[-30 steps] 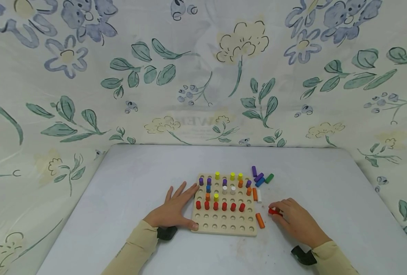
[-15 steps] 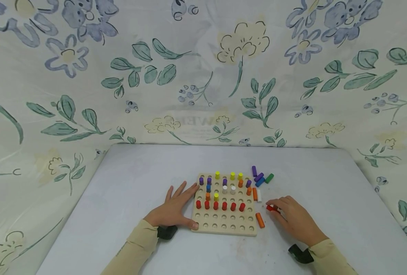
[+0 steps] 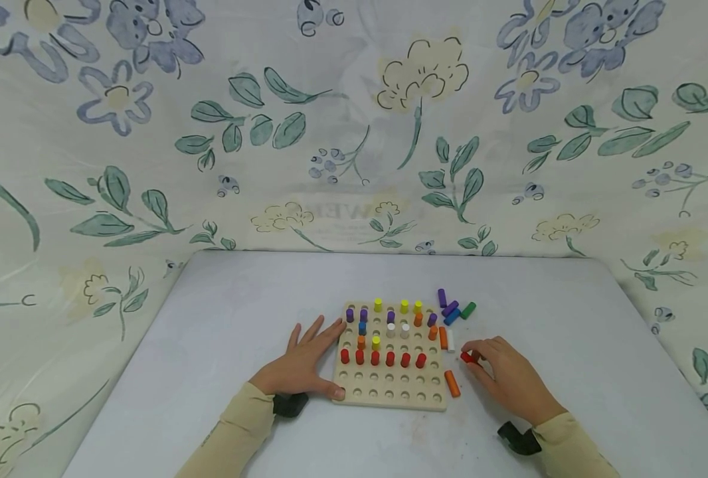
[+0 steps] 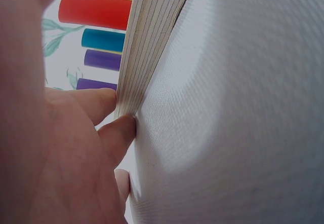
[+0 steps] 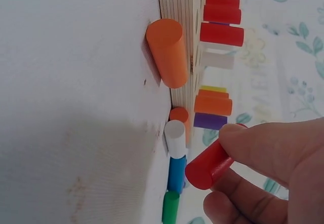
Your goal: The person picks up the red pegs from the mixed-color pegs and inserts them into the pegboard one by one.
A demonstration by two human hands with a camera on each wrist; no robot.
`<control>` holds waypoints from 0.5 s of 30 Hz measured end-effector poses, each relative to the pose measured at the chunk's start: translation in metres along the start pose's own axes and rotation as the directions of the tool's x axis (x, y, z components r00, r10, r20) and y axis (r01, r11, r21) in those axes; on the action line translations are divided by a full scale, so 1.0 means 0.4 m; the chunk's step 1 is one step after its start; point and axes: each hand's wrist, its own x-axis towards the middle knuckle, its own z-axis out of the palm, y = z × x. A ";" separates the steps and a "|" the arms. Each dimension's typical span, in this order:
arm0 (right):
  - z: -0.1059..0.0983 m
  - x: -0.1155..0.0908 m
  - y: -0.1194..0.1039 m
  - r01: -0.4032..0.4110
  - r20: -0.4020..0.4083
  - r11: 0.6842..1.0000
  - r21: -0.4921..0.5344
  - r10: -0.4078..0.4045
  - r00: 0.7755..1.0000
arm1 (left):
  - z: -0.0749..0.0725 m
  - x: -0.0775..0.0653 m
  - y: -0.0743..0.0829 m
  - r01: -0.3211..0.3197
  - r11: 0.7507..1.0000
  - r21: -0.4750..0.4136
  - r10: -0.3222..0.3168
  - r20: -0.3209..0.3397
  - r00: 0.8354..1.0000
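Note:
A wooden pegboard [image 3: 390, 393] lies on the table, with red, yellow, purple, orange, white and blue pegs upright in some of its holes. My left hand [image 3: 300, 365] is spread along the board's left side, fingertips at the upper edge and thumb at the lower left corner. In the left wrist view, fingers [image 4: 104, 102] touch the board's layered side. To the right of the board, my right hand [image 3: 512, 378] pinches a red peg [image 5: 210, 165] between thumb and fingers, tilted and above the table. A row of red pegs [image 3: 390, 359] crosses the board.
A loose orange peg [image 3: 452, 384] lies beside the board's right edge. Further up that side are another orange peg [image 3: 443, 338] and a white peg [image 3: 451, 340]. Purple, blue and green pegs [image 3: 469, 310] lie past the upper right corner. Behind the table [image 3: 240, 285] hangs flowered cloth.
My right hand has moved slightly left and up toward the board with the red peg, which has turned between the fingers. The left hand and the board stay put.

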 end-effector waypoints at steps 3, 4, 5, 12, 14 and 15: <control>-0.002 0.004 -0.002 0.005 -0.008 1.000 0.007 -0.005 1.000 | 0.000 0.000 0.000 0.003 1.000 -0.004 -0.003 -0.001 1.000; -0.002 0.005 -0.003 0.008 -0.012 1.000 0.009 -0.008 1.000 | 0.000 0.000 0.000 0.003 1.000 -0.005 -0.003 -0.002 1.000; -0.002 0.006 -0.003 0.010 -0.015 1.000 0.011 -0.010 1.000 | 0.000 0.000 0.000 0.002 1.000 -0.006 -0.002 -0.002 1.000; -0.002 0.012 -0.006 0.023 -0.023 0.999 0.026 -0.022 0.999 | 0.002 0.002 -0.004 0.001 1.000 -0.007 -0.001 -0.001 1.000; -0.002 0.015 -0.006 0.020 -0.020 0.999 0.028 -0.020 1.000 | 0.002 0.002 -0.005 0.002 1.000 -0.007 -0.002 0.000 1.000; -0.002 0.016 -0.006 0.019 -0.018 0.999 0.028 -0.018 1.000 | 0.002 0.002 -0.005 0.003 1.000 -0.007 -0.003 0.000 1.000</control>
